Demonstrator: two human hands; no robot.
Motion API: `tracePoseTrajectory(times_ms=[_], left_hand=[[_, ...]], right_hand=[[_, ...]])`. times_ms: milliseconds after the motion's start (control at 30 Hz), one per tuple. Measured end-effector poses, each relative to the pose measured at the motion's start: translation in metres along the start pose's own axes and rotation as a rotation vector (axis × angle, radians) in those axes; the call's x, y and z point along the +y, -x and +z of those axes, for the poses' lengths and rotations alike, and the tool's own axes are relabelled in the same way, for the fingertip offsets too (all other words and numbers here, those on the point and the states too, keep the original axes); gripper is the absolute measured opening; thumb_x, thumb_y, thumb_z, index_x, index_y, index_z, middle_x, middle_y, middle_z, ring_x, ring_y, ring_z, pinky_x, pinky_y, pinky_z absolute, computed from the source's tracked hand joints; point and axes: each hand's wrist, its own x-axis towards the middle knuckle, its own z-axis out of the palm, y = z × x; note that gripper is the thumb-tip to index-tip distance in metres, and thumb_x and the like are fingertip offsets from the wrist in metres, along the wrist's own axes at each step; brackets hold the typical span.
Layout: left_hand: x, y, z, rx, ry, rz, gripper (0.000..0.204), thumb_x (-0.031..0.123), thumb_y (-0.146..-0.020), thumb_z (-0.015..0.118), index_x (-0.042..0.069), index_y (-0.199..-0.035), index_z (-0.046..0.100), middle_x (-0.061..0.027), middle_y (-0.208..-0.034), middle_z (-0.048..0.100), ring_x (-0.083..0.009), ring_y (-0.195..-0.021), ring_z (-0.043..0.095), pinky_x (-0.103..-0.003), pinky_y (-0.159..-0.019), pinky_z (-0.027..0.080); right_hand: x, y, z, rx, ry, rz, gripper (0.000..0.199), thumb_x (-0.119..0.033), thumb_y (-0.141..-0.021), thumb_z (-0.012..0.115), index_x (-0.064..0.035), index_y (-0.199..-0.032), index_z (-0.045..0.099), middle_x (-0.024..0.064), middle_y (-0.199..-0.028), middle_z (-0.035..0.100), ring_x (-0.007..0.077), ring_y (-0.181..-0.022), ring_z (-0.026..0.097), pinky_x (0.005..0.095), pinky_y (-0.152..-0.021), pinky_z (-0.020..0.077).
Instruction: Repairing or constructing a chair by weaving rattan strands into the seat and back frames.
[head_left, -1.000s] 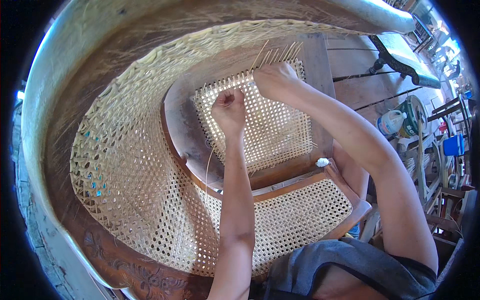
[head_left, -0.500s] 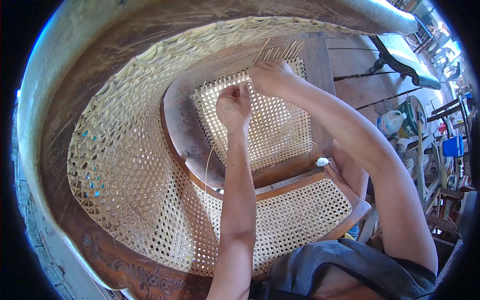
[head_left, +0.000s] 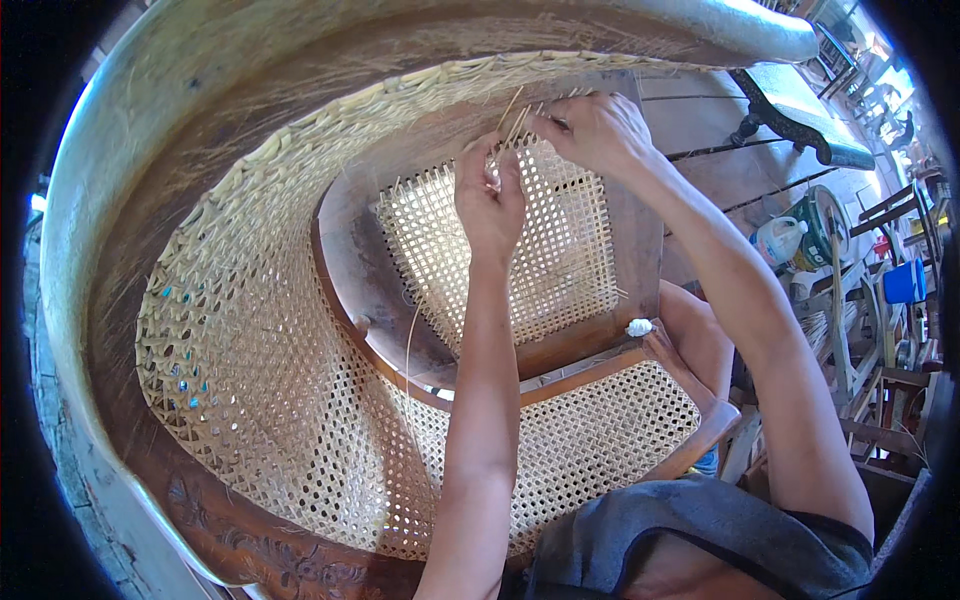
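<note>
Both grips closed: left hand (head_left: 490, 200) pinches a cane strand (head_left: 512, 125) taut, right hand (head_left: 592, 130) pins loose ends at the woven seat (head_left: 500, 250) edge, keeping tension.

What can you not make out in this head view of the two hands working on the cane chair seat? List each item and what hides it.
- Left hand: fingertips curl away, so its grip on a cane strand cannot be seen.
- Right hand: fingers cover the strand ends.
- Chair seat: near edge hidden by the left forearm.
- Far-right clutter: too small, bent by the fisheye.

Bare forearms; dark grey garment (head_left: 690, 535) at the lap.
</note>
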Motion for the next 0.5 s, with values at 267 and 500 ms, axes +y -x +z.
tracePoseTrajectory(times_ms=[267,500], left_hand=[[-0.025,-0.003,-0.028,0.072,0.124,-0.216,0.017,0.014,-0.09,0.067,-0.002,-0.084,0.069,-0.0026,-0.068,0.065,-0.0064,-0.061,0.055,-0.023,-0.057,0.045],[-0.032,0.001,-0.027,0.067,0.022,-0.249,0.017,0.014,-0.084,0.069,-0.002,-0.079,0.068,-0.0054,-0.063,0.064,-0.0099,-0.057,0.057,-0.026,-0.055,0.046]], right_hand=[[-0.034,-0.012,0.029,-0.321,0.214,-0.155,0.023,-0.022,-0.086,0.058,-0.0062,-0.095,0.072,0.0144,-0.103,0.071,0.0266,-0.098,0.068,0.0449,-0.083,0.052],[-0.058,-0.015,0.04,-0.216,0.275,-0.355,0.021,-0.011,-0.085,0.054,-0.0074,-0.095,0.073,0.012,-0.105,0.071,0.0218,-0.102,0.067,0.0372,-0.084,0.0524]])
